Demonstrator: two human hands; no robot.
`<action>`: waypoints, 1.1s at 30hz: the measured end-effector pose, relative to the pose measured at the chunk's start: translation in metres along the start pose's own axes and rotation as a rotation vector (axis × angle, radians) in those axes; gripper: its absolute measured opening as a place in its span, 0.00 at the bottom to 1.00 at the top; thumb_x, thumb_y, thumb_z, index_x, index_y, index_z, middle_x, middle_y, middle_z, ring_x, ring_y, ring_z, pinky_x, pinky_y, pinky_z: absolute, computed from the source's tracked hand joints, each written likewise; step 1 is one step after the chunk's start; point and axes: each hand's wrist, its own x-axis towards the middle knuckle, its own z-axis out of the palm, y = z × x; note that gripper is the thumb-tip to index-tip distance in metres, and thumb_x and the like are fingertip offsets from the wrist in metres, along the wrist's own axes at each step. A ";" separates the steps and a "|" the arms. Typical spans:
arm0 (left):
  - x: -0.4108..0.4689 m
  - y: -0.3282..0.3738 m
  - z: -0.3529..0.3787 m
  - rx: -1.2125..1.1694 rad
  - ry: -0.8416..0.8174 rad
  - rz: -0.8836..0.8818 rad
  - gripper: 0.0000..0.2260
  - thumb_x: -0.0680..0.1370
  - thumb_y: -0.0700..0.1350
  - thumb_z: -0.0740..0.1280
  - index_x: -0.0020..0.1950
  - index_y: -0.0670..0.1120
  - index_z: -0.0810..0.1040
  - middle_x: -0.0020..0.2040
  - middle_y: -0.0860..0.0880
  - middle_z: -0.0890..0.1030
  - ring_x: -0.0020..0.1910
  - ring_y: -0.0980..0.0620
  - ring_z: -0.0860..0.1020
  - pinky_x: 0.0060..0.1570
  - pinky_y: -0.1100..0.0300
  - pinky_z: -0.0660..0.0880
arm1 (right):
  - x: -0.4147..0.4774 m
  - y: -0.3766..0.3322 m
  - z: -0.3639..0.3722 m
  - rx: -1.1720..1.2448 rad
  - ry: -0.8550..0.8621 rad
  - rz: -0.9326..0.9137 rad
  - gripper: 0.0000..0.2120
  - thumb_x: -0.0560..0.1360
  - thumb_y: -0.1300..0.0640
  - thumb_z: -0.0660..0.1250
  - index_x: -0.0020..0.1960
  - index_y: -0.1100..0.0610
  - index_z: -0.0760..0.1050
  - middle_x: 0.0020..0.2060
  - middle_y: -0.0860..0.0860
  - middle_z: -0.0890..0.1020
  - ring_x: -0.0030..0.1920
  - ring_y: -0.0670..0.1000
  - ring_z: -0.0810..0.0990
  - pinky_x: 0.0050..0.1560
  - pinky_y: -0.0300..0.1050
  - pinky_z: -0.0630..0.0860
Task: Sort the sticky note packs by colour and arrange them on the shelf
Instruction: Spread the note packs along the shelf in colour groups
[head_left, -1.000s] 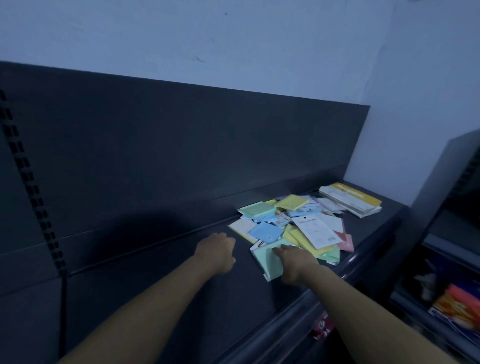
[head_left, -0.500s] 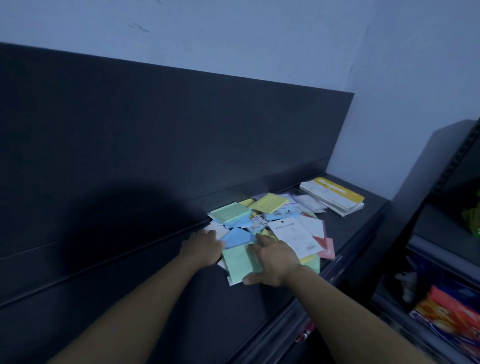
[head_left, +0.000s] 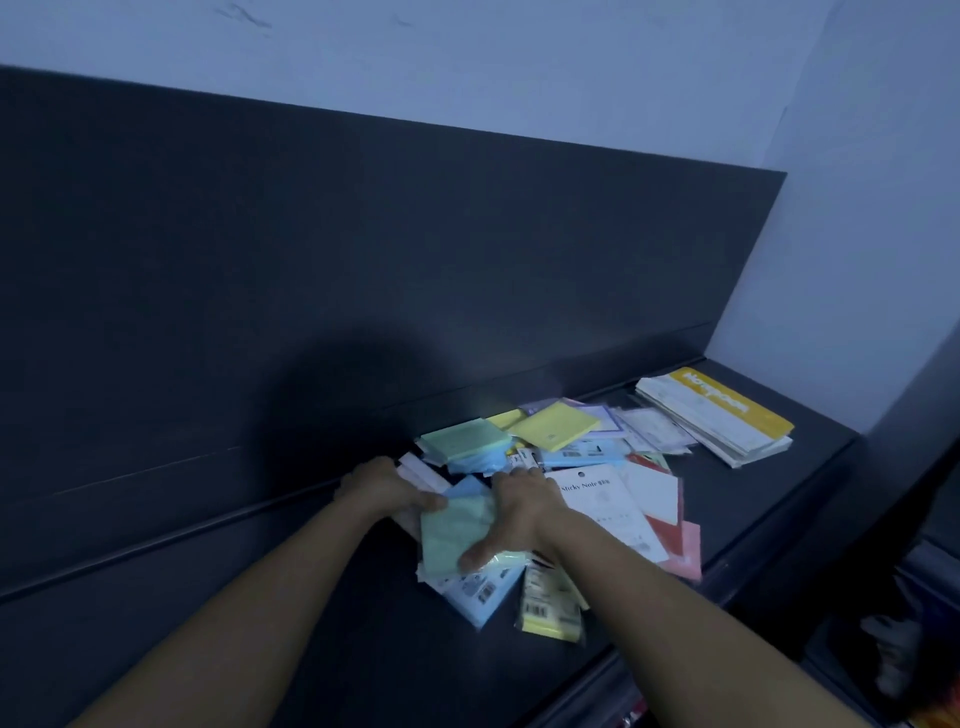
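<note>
Head view. Dim light, colours washed blue.

Dark shelf (head_left: 270, 639) runs from the near left to the far right corner, with a tall dark back panel (head_left: 363, 249) along its far edge and a pale wall (head_left: 571, 67) above and to the right.

The pile of sticky note packs (head_left: 618, 457) sits right of the shelf's middle and spreads from the back panel almost to the front edge. It is loose, overlapping and unsorted.

- The left hand (head_left: 387, 491) is at the pile's left margin. It grips the green pack (head_left: 452, 530), thumb on the pack's far left corner and fingers curled beneath.
- The right hand (head_left: 519, 514) lies over the same pack's right side. Its thumb crosses the near edge and its fingers curl over the far corner, so both hands hold it.
- The green pack lies on top of the pile's near-left part, and a blue pack (head_left: 483, 597) juts out from under it toward the front edge.
- A yellow pack with barcode label (head_left: 550, 608) is just right of the blue one and nearest the front edge.
- A white "Sticky Note" card (head_left: 602, 504) is just right of the right hand, with a pink pack (head_left: 688, 551) beyond it.
- By the back panel, a second green pack (head_left: 465, 439) is stacked on blue ones, beside a yellow pack (head_left: 558, 426).
- A stack of yellow-headed booklets (head_left: 717, 415) lies in the far right corner, against the pile's edge.

Open room: the shelf surface left of the hands is bare all the way to the left edge of view. There is a narrow bare strip along the front edge. Another shelf unit (head_left: 914, 519) stands close on the right.
</note>
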 end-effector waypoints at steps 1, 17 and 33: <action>0.002 -0.003 -0.002 -0.145 -0.016 0.013 0.39 0.50 0.60 0.81 0.55 0.41 0.80 0.55 0.44 0.82 0.53 0.47 0.80 0.56 0.53 0.77 | 0.003 0.000 0.000 0.023 0.002 0.003 0.46 0.57 0.32 0.76 0.66 0.55 0.67 0.62 0.54 0.72 0.65 0.56 0.68 0.64 0.49 0.66; -0.085 -0.030 -0.058 -0.778 0.368 0.195 0.12 0.77 0.30 0.63 0.40 0.46 0.76 0.39 0.49 0.76 0.41 0.53 0.73 0.42 0.59 0.71 | 0.020 -0.037 -0.002 1.180 0.206 -0.078 0.11 0.70 0.63 0.73 0.48 0.54 0.73 0.44 0.53 0.79 0.45 0.55 0.80 0.47 0.49 0.78; -0.192 -0.115 -0.095 -0.757 0.658 0.019 0.18 0.73 0.34 0.72 0.54 0.46 0.67 0.51 0.44 0.78 0.42 0.47 0.79 0.38 0.55 0.77 | -0.030 -0.169 -0.005 1.470 -0.153 -0.406 0.17 0.74 0.67 0.69 0.59 0.56 0.71 0.51 0.54 0.80 0.48 0.54 0.81 0.44 0.47 0.79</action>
